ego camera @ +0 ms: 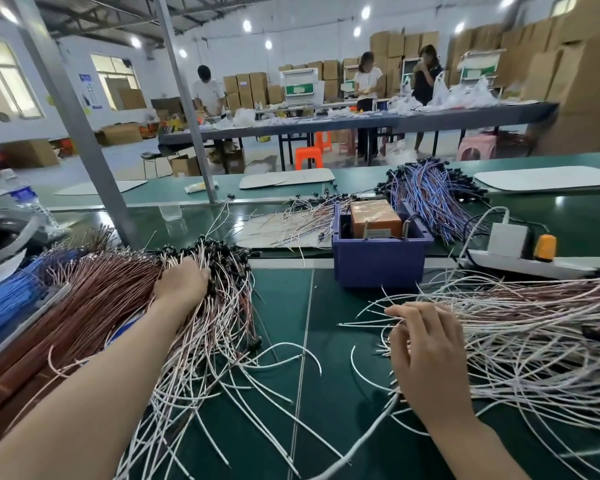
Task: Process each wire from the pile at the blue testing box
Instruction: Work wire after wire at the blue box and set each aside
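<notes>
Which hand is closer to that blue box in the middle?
Right. The right hand lies just in front of the blue box; the left hand is well off to its left, on the brown wire pile.

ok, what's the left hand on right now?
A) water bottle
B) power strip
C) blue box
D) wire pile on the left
D: the left hand sits on the left wire pile, near its black-tipped ends, well clear of the blue box.
</notes>
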`<state>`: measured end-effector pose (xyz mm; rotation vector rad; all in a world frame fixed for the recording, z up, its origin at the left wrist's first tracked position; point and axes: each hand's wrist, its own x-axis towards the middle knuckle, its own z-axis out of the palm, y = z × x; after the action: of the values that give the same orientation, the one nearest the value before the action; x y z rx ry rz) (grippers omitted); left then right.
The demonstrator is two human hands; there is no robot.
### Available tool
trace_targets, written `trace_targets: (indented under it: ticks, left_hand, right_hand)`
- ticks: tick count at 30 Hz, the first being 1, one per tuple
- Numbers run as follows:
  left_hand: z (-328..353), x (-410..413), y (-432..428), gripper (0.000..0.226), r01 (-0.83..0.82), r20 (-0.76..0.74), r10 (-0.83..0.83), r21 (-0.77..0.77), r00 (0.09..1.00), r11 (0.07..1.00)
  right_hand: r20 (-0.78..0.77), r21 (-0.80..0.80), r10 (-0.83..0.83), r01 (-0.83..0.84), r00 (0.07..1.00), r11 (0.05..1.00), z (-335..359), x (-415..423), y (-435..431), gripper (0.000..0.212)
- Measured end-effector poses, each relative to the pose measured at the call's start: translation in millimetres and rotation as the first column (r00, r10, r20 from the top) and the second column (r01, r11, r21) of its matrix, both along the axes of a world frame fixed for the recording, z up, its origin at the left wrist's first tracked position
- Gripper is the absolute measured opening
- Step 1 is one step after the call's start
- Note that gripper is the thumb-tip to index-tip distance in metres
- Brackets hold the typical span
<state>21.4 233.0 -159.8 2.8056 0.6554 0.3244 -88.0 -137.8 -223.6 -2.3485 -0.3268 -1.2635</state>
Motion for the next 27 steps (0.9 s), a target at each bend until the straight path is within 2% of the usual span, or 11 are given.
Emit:
trace_targets:
  ticks: [7,11,16,18,19,20,21,23,24,25,27]
  left_hand:
    - [10,10,3,0.023,-0.081,-0.027,0.079,-0.116,0.997,0.99]
    - [22,7,-2,0.033,-0.102,0.232,0.198,-0.37,0.952,0.924]
    - [66,-21,-56,0.012,0.366,0.667,-0.011,-0.395,0.745,0.843]
    - [78,-45,-94,0.011,0.569,0.744,-0.217,-0.255,0.632,0.782]
    - [76,-57,-114,0.01,0.659,0.746,-0.33,-0.189,0.578,0.728]
    - [70,-69,-134,0.01,0.735,0.713,-0.455,-0.125,0.534,0.666]
    - [61,-81,-153,0.013,0.786,0.636,-0.592,-0.037,0.495,0.617]
    - [37,-99,-184,0.014,0.818,0.361,-0.806,0.167,0.469,0.55]
    - [24,-103,-193,0.012,0.825,0.24,-0.845,0.205,0.479,0.526]
    - [14,-104,-198,0.01,0.835,0.172,-0.853,0.181,0.493,0.52]
    - [2,-101,-198,0.01,0.835,0.138,-0.837,0.091,0.53,0.543]
  right_hand:
    - [-0.017,0.0,-0.005,0.005,1.0,1.0,0,2,1,0.028]
    - [-0.036,0.023,-0.021,0.022,0.999,0.999,0,0,1,0.027]
    - [-0.028,0.049,-0.075,0.076,0.997,0.996,10,-1,1,0.025]
    - [-0.12,0.259,0.075,-0.041,0.99,0.965,24,-2,4,0.028]
    - [-0.167,0.468,0.232,-0.13,0.958,0.874,33,-1,6,0.032]
    - [-0.162,0.705,0.424,-0.196,0.891,0.682,45,0,8,0.039]
    - [-0.058,0.896,0.593,-0.22,0.803,0.386,57,3,9,0.047]
    - [0.269,0.963,0.685,-0.179,0.677,-0.202,77,8,0,0.055]
    - [0.378,0.916,0.653,-0.165,0.656,-0.365,84,9,-9,0.053]
    - [0.428,0.885,0.626,-0.162,0.652,-0.436,88,8,-17,0.048]
    - [0.394,0.906,0.625,-0.17,0.674,-0.388,88,3,-32,0.036]
